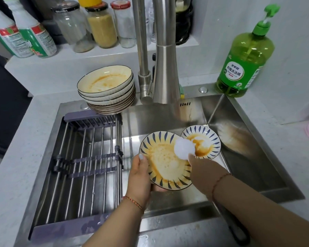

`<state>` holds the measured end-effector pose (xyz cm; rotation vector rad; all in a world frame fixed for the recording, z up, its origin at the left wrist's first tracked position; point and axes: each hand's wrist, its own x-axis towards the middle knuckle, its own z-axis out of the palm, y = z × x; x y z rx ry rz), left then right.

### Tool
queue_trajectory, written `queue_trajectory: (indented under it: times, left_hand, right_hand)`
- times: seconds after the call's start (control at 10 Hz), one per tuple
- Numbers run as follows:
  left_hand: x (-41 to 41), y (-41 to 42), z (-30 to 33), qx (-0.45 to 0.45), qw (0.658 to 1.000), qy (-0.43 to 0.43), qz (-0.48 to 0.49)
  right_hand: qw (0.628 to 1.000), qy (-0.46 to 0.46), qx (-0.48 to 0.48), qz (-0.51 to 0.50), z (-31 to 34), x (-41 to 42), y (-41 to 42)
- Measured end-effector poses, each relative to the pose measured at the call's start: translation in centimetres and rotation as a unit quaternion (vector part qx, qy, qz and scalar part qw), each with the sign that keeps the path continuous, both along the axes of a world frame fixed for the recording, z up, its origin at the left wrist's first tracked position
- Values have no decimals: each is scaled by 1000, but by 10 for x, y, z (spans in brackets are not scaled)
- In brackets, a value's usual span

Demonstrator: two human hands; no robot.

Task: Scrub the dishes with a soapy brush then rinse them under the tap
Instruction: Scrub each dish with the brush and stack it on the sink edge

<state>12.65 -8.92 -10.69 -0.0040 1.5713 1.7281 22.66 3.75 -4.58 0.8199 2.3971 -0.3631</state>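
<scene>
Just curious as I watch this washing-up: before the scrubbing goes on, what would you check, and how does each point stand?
1. Plate held firmly: ok, left hand grips its rim over the sink.
2. Brush soapy: ok, a white foam ball sits at its tip.
3. Brush held: ok, by the right hand; its handle is mostly hidden.
4. Plate needs scrubbing: ok, orange residue shows.
5. Tap running: cannot tell.
6. Small plate out of the way: not ok, the foam overlaps it.
</scene>
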Motion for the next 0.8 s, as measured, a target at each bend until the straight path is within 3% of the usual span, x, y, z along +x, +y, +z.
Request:
queue_trajectory:
  times: [0.1,0.2,0.3,0.5,0.6,0.7,0.8]
  left_hand:
    - [-1,0,-1,-12,1000,9,4]
    - [0,1,-1,-26,1000,13,12]
    - [6,4,0,-22,1000,3,7]
    - [12,11,9,13,1000,-20,-21]
    - [9,12,10,11,1000,-11,-5]
    - [3,11,10,-6,999,41,-1]
    - [1,8,12,-2,999,36,2]
  right_hand:
    - [996,-55,-66,26,14,15,-12]
    - [981,5,-191,23,30,21,-27]
    - [967,77,-244,1,34,10,-31]
    - [981,144,-102,-80,21,-25,-10]
    - [996,54,6,-69,16,-15,4]
    - [999,-23,39,-6,15,5,-1]
    - [997,-54,-50,2,42,13,-21]
